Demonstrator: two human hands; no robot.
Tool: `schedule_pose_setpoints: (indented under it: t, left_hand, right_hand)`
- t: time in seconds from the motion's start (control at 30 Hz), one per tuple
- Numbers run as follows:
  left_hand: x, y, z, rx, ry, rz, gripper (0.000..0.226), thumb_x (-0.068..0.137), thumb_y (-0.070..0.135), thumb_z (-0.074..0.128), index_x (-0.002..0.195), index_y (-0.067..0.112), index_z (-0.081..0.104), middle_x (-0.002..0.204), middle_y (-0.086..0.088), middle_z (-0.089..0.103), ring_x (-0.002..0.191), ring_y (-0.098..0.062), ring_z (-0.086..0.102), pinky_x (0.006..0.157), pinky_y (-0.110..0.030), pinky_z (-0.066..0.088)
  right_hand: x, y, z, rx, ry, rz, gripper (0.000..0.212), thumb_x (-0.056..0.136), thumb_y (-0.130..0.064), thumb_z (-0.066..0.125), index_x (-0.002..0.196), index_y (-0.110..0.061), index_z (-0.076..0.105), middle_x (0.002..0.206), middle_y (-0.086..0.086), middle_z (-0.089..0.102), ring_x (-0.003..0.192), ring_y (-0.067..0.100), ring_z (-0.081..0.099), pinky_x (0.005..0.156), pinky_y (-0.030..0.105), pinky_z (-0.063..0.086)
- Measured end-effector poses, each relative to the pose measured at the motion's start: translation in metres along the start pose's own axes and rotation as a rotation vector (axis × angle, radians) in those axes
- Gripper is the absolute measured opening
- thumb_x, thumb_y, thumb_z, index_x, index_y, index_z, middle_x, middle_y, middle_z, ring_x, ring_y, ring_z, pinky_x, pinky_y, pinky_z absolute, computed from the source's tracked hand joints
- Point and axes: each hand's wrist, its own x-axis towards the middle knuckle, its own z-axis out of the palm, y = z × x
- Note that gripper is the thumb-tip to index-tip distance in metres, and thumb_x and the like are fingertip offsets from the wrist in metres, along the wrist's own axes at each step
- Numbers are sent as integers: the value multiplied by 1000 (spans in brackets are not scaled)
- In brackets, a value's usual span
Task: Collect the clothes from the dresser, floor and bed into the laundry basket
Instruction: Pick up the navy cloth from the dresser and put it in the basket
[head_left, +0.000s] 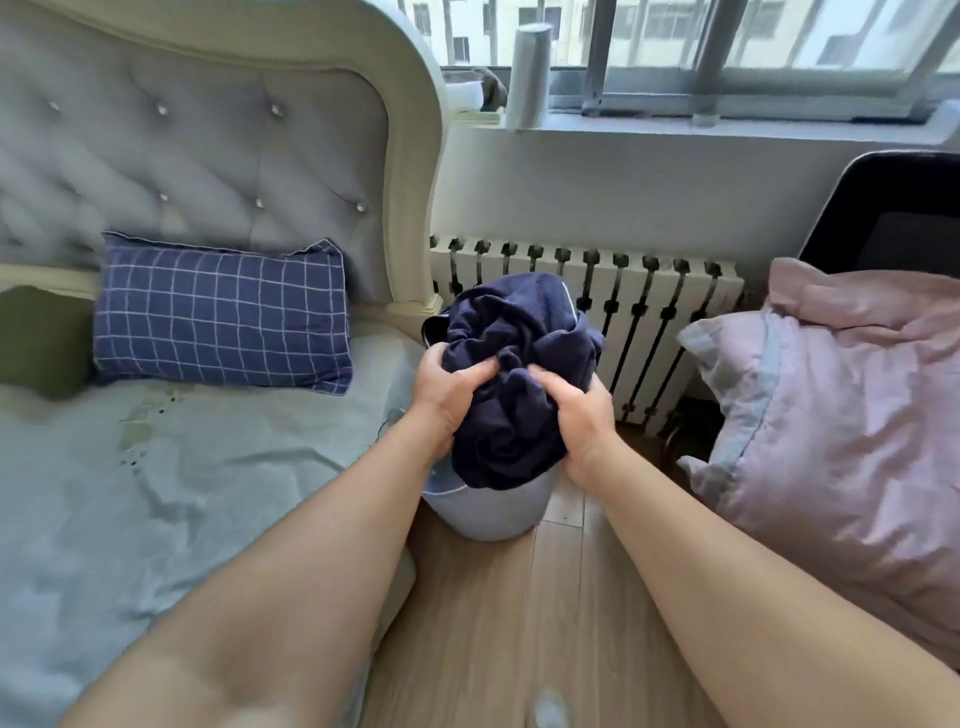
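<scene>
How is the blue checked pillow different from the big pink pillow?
The navy pillow with thin white checks leans against the grey tufted headboard on the bed; the plain pale pink pillow has a light blue border and lies to the right across the wooden floor. The pink one looks bigger and more crumpled. Neither is being touched.

Checked navy pillow (221, 314) left of the hands, leaning on a tufted grey headboard (197, 150); green cushion (39, 338) further left at the frame edge. White radiator (623, 322) just beyond the hands under the window (727, 41), with a white cylinder (529, 78) on the sill. Pink pillow (841, 415) right of the hands, black chair (898, 208) behind it; wood floor (498, 623) below.
</scene>
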Motion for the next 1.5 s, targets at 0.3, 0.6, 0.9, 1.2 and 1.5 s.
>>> schedule_pose_setpoints:
  t: [0.3,0.6,0.9,1.2,1.5]
  left_hand:
    - [170,-60,-3,30,39,-80,24,78,6,76,91,15,58,89,-1,68,79,-14,66,69,-21,57]
    - [275,-167,-31,60,54,-289,20,80,8,74,92,15,61,94,-8,70,92,-28,67,87,-43,55]
    - [324,-272,-46,254,-38,-413,18,79,9,73,82,16,57,86,-5,66,79,-23,62,71,-32,50]
    - [335,-275,-39,367,-43,-440,26,79,10,75,98,10,58,101,-8,58,88,-18,54,66,-19,41]
    - [319,-246,-22,400,-156,-426,15,78,20,75,81,18,60,84,3,60,81,-16,56,75,-29,44]
  right_hand:
    - [164,44,47,-41,22,120,18,81,-14,74,97,-19,67,97,7,73,98,27,69,87,36,56]
    - [265,137,72,-145,75,258,19,83,-13,71,100,-18,65,89,1,71,87,21,66,77,31,52]
    - [321,229,55,-287,147,415,22,85,-6,59,104,-12,67,95,6,70,87,24,64,71,30,50]
    - [323,230,49,-407,160,480,57,90,-5,54,145,-18,47,151,4,45,138,22,43,112,40,38]
    - [292,198,45,-382,188,411,41,91,-5,54,131,-13,60,130,5,64,115,19,60,106,38,46]
